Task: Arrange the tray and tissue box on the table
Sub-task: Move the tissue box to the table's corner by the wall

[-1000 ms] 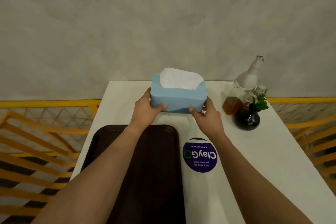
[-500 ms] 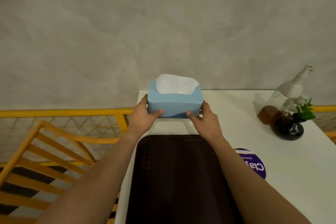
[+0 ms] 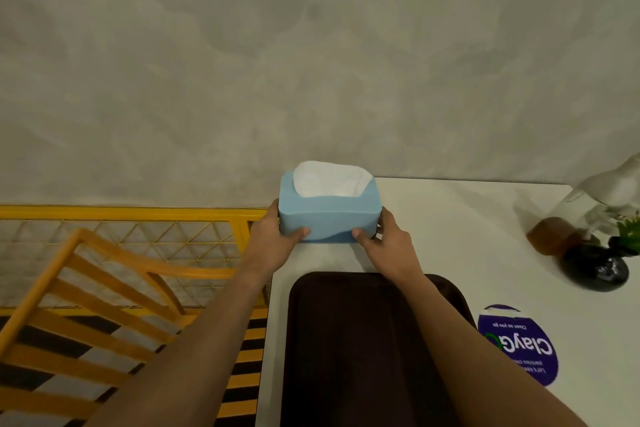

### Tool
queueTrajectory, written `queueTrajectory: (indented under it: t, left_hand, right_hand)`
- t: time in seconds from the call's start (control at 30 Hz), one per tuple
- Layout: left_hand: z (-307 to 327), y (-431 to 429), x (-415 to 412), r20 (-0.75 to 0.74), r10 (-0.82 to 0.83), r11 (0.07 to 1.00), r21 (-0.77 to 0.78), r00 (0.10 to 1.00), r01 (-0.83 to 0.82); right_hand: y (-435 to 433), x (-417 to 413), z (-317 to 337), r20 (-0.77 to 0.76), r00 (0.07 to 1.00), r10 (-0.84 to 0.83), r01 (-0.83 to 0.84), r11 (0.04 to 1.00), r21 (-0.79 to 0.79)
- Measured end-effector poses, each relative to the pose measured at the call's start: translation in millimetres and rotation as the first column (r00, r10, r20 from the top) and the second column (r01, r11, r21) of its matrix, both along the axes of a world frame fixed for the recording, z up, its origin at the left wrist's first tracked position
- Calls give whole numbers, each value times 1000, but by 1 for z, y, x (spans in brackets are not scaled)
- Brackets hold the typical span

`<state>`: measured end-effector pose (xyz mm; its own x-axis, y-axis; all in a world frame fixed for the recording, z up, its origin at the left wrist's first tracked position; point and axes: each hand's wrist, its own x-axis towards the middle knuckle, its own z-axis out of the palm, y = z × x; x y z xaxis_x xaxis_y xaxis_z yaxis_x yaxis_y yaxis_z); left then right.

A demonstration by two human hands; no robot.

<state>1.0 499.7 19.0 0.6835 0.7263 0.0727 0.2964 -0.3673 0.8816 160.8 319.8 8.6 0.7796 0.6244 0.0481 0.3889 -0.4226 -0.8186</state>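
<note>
A light blue tissue box [image 3: 329,215] with white tissue showing at its top sits at the far left corner of the white table [image 3: 467,236], close to the wall. My left hand [image 3: 273,243] grips its left end and my right hand [image 3: 388,246] grips its right end, thumbs on the near face. A dark brown tray [image 3: 360,350] lies on the table just in front of the box, along the left edge, partly covered by my forearms.
A clear pump bottle with amber liquid [image 3: 568,229] and a black vase with a green plant [image 3: 595,267] stand at the far right. A round purple sticker [image 3: 519,347] lies right of the tray. A yellow railing [image 3: 121,215] and orange slatted chair [image 3: 86,305] stand left of the table.
Both hands have carried the tissue box from the table's middle back to its far left corner. The view has swung left, so the bottle and vase now sit at the right edge.
</note>
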Motion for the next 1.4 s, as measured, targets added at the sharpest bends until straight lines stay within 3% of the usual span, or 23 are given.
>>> queueTrajectory:
  t: [0.23,0.6,1.07,1.4]
  left_hand:
    - [-12,5,7,-33,-19,1000,-25,999,18]
    - [-24,43,34,-212,12,996,91,977,8]
    - [-26,73,72,-171,25,994,105,985,-7]
    - [-28,84,73,-189,48,999,24,981,-44]
  right_hand:
    - [5,9,-20,-10,1000,-18,17,999,-42]
    - [36,48,-20,19,999,41,-40,998,-57]
    - [65,96,-25,55,994,98,-88,983,-164]
    - [74,100,-30,68,991,119,-106,980,-170]
